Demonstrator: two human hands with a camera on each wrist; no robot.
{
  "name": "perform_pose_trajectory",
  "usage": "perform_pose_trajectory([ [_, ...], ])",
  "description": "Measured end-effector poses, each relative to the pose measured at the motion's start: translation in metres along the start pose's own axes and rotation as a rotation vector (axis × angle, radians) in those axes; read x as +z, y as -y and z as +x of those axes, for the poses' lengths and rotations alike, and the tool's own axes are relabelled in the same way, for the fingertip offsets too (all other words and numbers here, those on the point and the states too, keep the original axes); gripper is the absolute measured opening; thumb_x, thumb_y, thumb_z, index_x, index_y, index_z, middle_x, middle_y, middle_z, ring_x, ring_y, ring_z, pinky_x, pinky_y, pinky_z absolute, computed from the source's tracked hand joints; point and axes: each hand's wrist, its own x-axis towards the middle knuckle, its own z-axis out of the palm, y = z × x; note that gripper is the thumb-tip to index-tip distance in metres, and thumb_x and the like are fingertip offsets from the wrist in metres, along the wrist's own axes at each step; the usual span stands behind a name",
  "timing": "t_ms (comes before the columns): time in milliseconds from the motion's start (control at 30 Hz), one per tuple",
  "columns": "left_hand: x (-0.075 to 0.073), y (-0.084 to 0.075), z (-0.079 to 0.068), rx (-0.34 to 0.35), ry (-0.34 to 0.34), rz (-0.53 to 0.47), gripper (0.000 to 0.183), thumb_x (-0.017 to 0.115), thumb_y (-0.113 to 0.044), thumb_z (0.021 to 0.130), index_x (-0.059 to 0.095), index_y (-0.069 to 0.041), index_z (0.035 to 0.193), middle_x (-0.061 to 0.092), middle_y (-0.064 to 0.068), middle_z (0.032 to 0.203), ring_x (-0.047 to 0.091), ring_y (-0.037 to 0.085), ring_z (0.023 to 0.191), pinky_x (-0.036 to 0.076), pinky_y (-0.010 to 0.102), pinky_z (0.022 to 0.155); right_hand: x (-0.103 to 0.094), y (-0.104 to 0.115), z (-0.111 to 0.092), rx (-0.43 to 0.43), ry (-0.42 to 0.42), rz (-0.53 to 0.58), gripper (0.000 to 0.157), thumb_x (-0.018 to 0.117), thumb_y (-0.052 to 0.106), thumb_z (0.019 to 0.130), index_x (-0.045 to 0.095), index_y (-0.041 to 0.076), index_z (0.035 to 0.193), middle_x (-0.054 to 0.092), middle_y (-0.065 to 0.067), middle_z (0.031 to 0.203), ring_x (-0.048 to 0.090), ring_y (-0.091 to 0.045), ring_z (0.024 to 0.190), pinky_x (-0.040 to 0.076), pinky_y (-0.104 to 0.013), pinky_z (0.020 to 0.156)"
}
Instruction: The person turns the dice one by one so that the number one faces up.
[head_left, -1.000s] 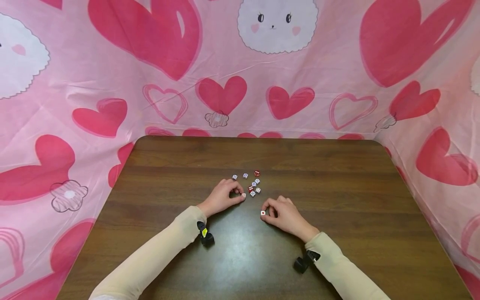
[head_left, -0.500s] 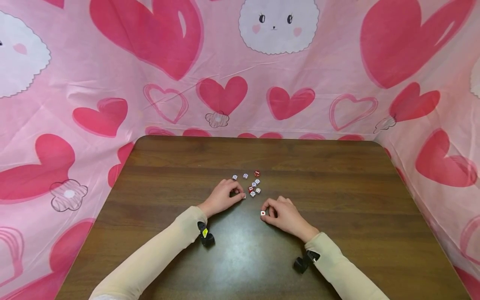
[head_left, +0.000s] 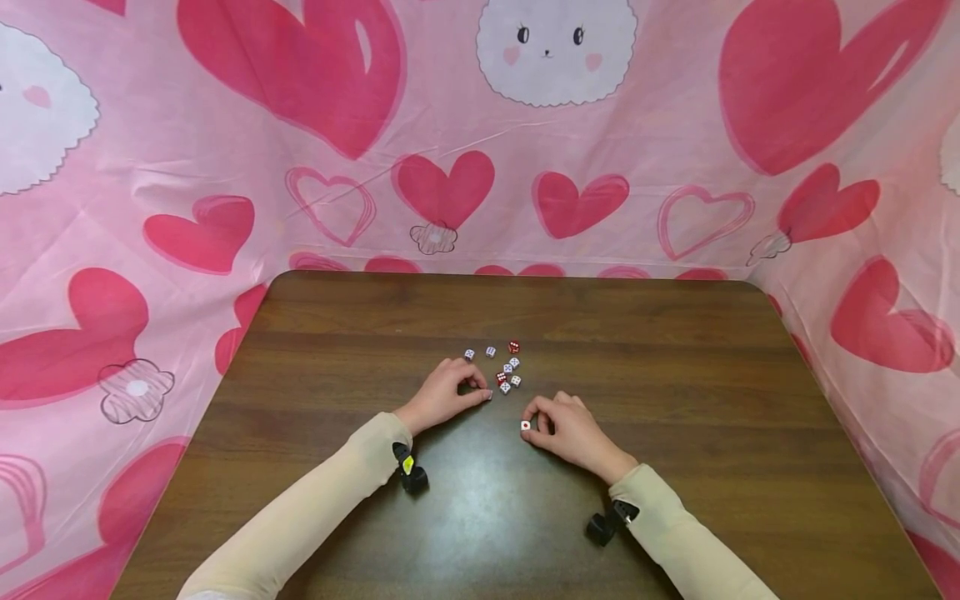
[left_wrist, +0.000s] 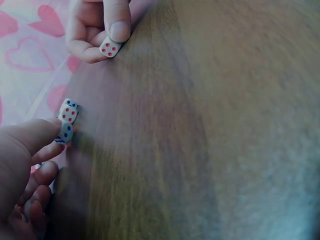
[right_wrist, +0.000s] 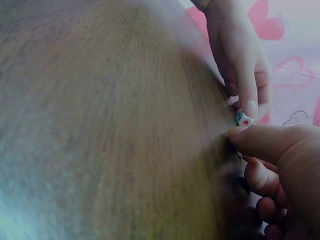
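My left hand [head_left: 447, 392] pinches a small white die [head_left: 490, 395] between thumb and forefinger; in the head view the thumb covers most of it. The left wrist view shows blue pips on this die [left_wrist: 66, 132]. A little to the right and nearer, my right hand [head_left: 572, 430] pinches another white die [head_left: 526, 426] by thumb and forefinger, a single red dot facing up. Its side with several red pips [left_wrist: 109, 48] shows in the left wrist view. In the right wrist view the right thumb [right_wrist: 265, 142] hides that die.
Just beyond the left fingertips lie several loose dice, among them a white die [head_left: 506, 387], a red die [head_left: 513, 347] and another white die [head_left: 469, 354]. The brown wooden table [head_left: 637, 333] meets a pink heart-printed cloth [head_left: 645, 133] at its back and sides.
The die in my left hand has turned and sunk slightly behind the thumb, so its dotted face no longer shows in the head view. My right hand has stayed still.
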Motion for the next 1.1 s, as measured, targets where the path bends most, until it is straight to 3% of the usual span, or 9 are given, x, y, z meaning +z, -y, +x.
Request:
perform_pose_trajectory([
  [333,-0.0005,0.0011,-0.0002,-0.003,0.031,0.013,0.018,0.084,-0.027,0.089,0.073,-0.016,0.098,0.063,-0.003,0.093,0.052,0.017,0.093,0.043,0.036,0.086,0.0003,0.0004,0.0016,0.001,-0.008,0.008,0.015,0.081,0.028,0.091,0.068,0.026,0.097,0.047,0.021,0.068,0.037,-0.003,0.069,0.034,-0.031,0.074],
  [733,0.0054,-0.0076,0.0014,-0.062,-0.029,0.057,0.027,0.082,-0.037,0.09,0.066,-0.015,0.089,0.06,-0.001,0.091,0.049,0.02,0.088,0.043,0.036,0.083,0.0004,-0.0005,0.0035,-0.016,-0.032,-0.004,0.017,0.083,0.028,0.089,0.067,0.026,0.095,0.046,0.022,0.068,0.035,-0.001,0.068,0.033,-0.029,0.073],
  [900,0.0078,-0.0067,0.0004,-0.054,-0.041,0.059,0.023,0.082,-0.032,0.09,0.067,-0.015,0.089,0.059,-0.001,0.09,0.048,0.018,0.087,0.042,0.034,0.081,0.002,-0.0017,0.0033,-0.023,-0.042,0.0,0.018,0.083,0.028,0.089,0.067,0.026,0.095,0.047,0.021,0.068,0.036,-0.002,0.068,0.033,-0.03,0.073],
  [1100,0.0065,-0.0058,-0.0003,-0.058,-0.003,0.045,0.019,0.083,-0.031,0.089,0.07,-0.018,0.093,0.06,-0.004,0.09,0.048,0.016,0.09,0.042,0.032,0.081,0.0029,-0.0019,0.0029,-0.013,-0.031,0.006,0.017,0.083,0.028,0.09,0.067,0.026,0.095,0.046,0.022,0.068,0.035,-0.001,0.068,0.033,-0.031,0.074],
])
